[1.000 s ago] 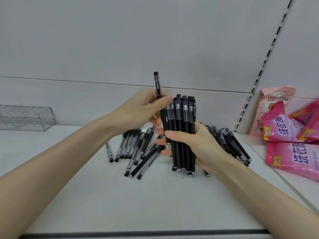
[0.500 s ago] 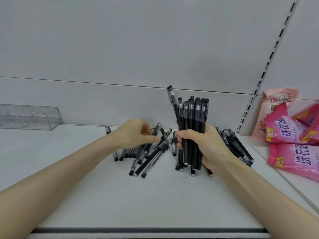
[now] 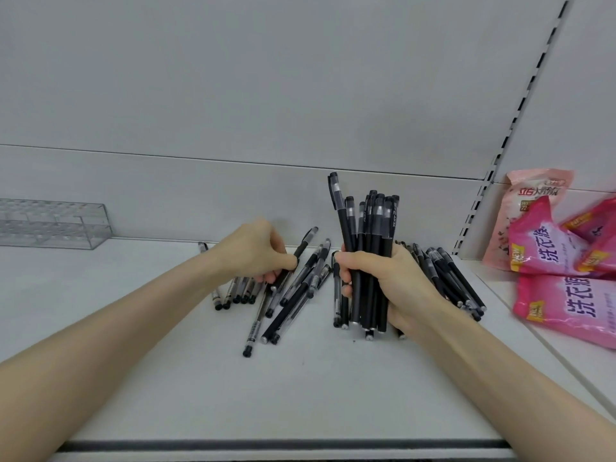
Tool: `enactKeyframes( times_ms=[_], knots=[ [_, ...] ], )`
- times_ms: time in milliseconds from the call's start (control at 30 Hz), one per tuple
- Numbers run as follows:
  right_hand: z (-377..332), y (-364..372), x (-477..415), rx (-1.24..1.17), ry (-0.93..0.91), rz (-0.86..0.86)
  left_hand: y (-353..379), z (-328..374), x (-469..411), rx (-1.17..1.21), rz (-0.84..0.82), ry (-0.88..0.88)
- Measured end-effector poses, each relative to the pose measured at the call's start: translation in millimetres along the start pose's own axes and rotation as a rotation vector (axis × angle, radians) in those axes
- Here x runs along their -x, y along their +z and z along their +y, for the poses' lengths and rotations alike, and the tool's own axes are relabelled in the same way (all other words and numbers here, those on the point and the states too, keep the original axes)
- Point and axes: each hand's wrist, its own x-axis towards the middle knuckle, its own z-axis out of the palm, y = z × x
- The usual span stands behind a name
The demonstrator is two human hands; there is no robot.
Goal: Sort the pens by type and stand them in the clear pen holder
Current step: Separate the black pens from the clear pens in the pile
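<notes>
My right hand (image 3: 390, 281) grips an upright bundle of several black pens (image 3: 373, 235), their lower ends near the white shelf (image 3: 300, 378). My left hand (image 3: 256, 251) reaches down into a loose pile of pens (image 3: 293, 288) on the shelf, and its thumb and fingers pinch one black pen (image 3: 305, 243) lying slanted there. More black pens (image 3: 450, 278) lie behind and to the right of my right hand. The clear pen holder (image 3: 53, 225) stands at the far left against the back wall, apart from both hands.
Pink detergent bags (image 3: 560, 258) lie on the neighbouring shelf section at right, beyond a slotted upright rail (image 3: 483, 191). The shelf's front edge (image 3: 283, 445) runs across the bottom. The grey back wall rises close behind the pens.
My left hand let go of the pen it added to the bundle, dropped to the loose pile and took hold of another pen. The bundle stayed upright in my right hand.
</notes>
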Motion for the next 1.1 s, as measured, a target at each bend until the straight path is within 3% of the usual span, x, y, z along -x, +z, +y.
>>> enactKeyframes(
  times_ms=[133,333,433,600,800,1100],
  knots=[
    [1,3,-1,-0.077,0.008,-0.01,-10,18,24,0.285,-0.075,0.158],
    [1,4,-1,-0.088,-0.028,0.014,5,29,38,0.284,-0.157,0.258],
    [1,2,0,-0.061,-0.028,0.052,-3,22,38,0.219,-0.183,0.224],
    [2,4,1,-0.003,-0.027,0.042,-12,8,44,-0.103,-0.254,0.052],
    [4,10,5,-0.036,-0.019,-0.008,0,18,45,-0.215,-0.291,-0.025],
    [5,7,3,-0.099,-0.013,-0.091,-5,12,49,-0.074,-0.247,-0.067]
  ],
)
